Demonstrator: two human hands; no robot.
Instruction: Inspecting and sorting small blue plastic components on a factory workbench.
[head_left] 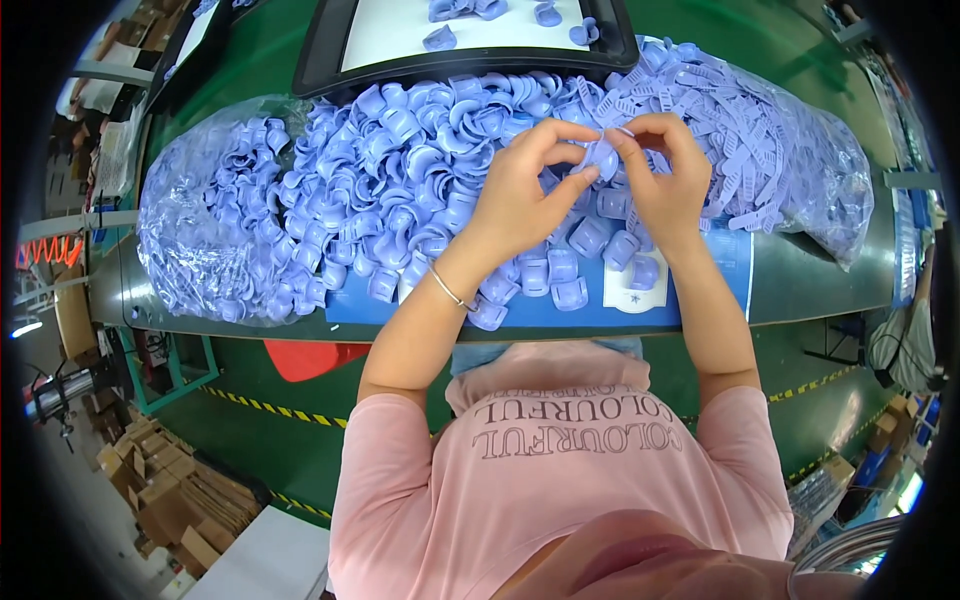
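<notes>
Shirt (590, 470); hands (528, 187) (668, 185) pinched round lilac piece (602, 158)

Bright, even light; glints on 2 clear bags (178, 240); table edge (800, 308) bowed; black corners; rim soft.

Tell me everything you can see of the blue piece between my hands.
The piece is lavender-blue, with a smooth, curved surface that looks like moulded plastic. The left hand pinches it from one side and the right hand from the other, in front of the chest and over the heap of similarly coloured parts. The hands hide much of its outline, so its full shape, or whether it is two parts, cannot be told.
</notes>
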